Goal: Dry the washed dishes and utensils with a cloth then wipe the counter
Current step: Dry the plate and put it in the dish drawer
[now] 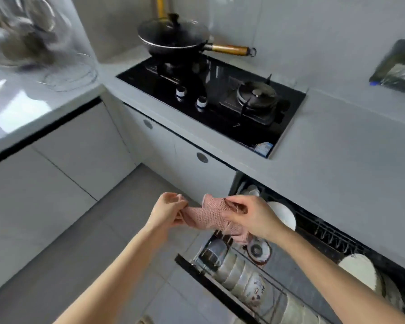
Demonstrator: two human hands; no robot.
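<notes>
Pink waffle-textured cloth (211, 216); glossy black hob (220, 113).

We see a pink, waffle-textured cloth (211, 217), bunched and pulled between our left grip (167, 210) and right grip (250, 218), both pinching it in the air over the open dish drawer (197, 267). Inside, pale bowls (241, 279) stand on edge in a row and a white plate (282, 215) stands upright. The grey counter (337, 148) runs above.

Your bare arms reach forward and converge, your left hand (167, 211) and right hand (253, 218) near each other, fingers curled, each pinching an end of the cloth (208, 217).
</notes>
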